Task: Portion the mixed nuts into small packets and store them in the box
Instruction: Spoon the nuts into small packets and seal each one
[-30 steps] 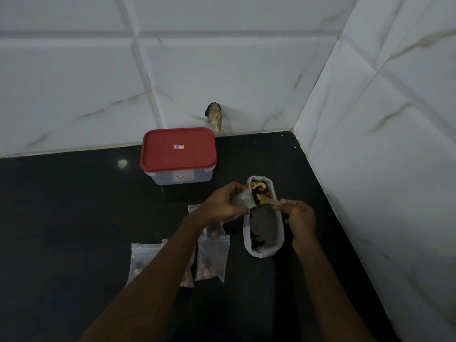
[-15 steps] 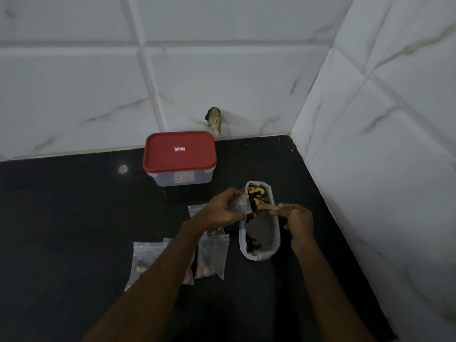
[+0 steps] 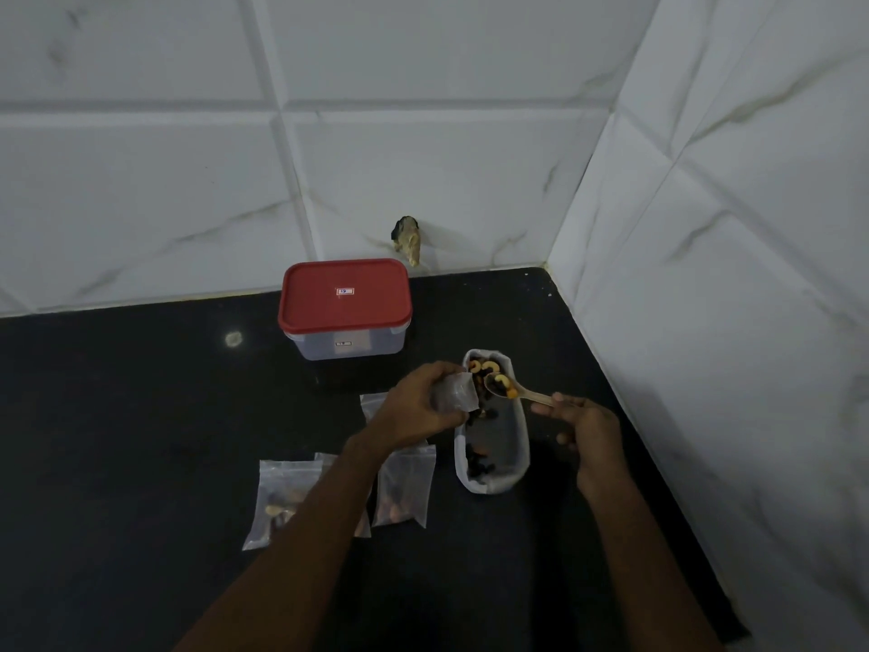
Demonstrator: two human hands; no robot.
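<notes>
A long white tray of mixed nuts lies on the black counter. My left hand holds a small clear packet at the tray's left rim. My right hand pinches the handle of a wooden spoon, whose bowl carries a cashew and other nuts above the tray's far end. Filled packets lie nearer me: one at the left, one beside my forearm. A clear box with a red lid stands shut behind them.
White marble-look tiled walls close the counter at the back and on the right, forming a corner. A small dark and tan object sticks out of the back wall above the box. An empty packet lies under my left wrist.
The spoon has lifted out of the nuts with a load and moved right of the packet. My left hand and the packet stay at the tray's left rim.
</notes>
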